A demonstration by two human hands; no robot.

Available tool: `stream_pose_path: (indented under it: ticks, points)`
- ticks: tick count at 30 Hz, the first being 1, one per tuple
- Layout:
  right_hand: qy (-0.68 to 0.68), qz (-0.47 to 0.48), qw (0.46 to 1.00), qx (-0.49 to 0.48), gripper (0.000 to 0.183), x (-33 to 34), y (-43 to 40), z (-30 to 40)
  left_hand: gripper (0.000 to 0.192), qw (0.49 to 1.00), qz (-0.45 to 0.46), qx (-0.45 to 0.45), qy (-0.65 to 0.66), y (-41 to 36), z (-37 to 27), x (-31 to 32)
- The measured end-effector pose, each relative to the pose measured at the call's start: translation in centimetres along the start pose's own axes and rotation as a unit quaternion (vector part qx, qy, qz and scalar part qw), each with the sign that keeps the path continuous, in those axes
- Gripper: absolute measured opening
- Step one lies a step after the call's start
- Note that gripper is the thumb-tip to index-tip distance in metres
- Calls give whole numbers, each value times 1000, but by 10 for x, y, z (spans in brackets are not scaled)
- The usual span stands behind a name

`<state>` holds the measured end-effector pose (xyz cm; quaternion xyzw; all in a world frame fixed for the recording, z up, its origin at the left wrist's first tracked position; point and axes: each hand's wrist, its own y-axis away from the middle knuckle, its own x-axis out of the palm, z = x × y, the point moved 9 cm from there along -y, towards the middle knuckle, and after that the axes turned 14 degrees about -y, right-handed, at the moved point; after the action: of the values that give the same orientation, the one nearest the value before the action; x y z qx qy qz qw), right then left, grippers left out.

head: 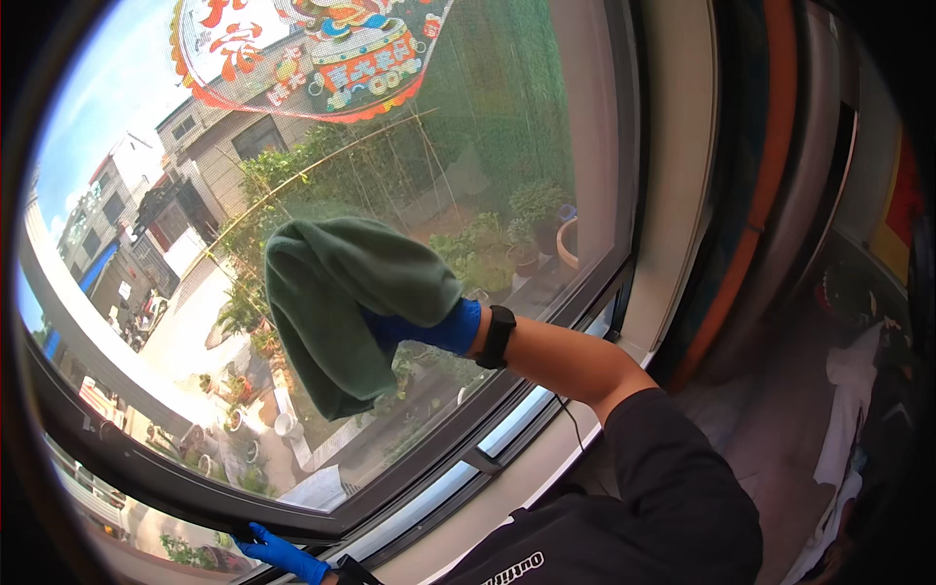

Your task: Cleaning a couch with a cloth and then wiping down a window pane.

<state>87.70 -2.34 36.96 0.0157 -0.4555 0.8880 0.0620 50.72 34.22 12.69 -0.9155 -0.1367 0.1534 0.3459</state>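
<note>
A dark green cloth (333, 307) is draped over my right hand (431, 329), which wears a blue glove. The cloth lies in front of the window pane (482, 183), and its loose end hangs down. My fingers are hidden under the fabric; only the back of the glove and the wrist, with a black band (497, 336), show. At the bottom left, my left hand (281, 553), also in a blue glove, grips the lower rail of the dark window frame (292, 518). Part of its grip is out of sight.
A colourful sticker (351, 66) with writing is on the upper pane. Below the frame runs a sill track (446, 486) with a small block (482, 459). A thin dark cord (574, 420) hangs by the sill. Beyond the glass are potted plants (523, 256) and buildings.
</note>
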Motion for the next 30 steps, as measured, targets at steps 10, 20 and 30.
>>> stream_pose_path:
  ticks: [10,20,30]
  points:
    - [174,-170,956,-167,49,-115,58,49,47,998,6,-24,-56,-1,-13,-4]
    - [-317,-180,907,-210,44,-298,131,62,45,997,-2,-15,-69,-6,-5,-7]
    - [-979,159,-46,-122,39,-336,258,97,38,995,-19,45,-82,-9,-10,-7]
